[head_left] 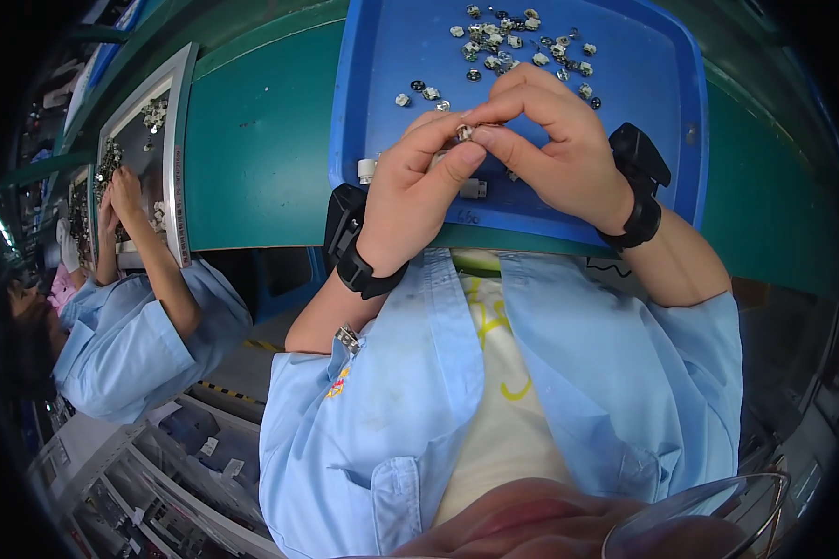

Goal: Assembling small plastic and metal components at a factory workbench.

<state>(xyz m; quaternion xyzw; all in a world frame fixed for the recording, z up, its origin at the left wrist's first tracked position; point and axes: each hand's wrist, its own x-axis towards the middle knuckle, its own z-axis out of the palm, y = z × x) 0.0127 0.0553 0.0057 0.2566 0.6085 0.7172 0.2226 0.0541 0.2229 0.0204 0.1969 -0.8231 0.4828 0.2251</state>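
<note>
Above the blue tray [364,74], my left hand [419,177] and my right hand [559,149] meet fingertip to fingertip. Between them they pinch a small metallic part [464,133], mostly covered by the fingers, so its exact kind cannot be made out. Both hands are closed, thumbs toward each other. Farther in the tray lie several small white-and-metal parts [494,37] mixed with dark round pieces [474,75]. Just below my left hand rests a white cylindrical piece [474,189]. Another white piece [366,170] stands by the tray's left side.
The tray sits on a green tabletop [252,158]. To the left, a co-worker in a blue shirt [130,345] handles small parts over a metal-framed tray [179,158]. Grey bins [214,438] stand lower left. Black straps with dark boxes circle both my wrists.
</note>
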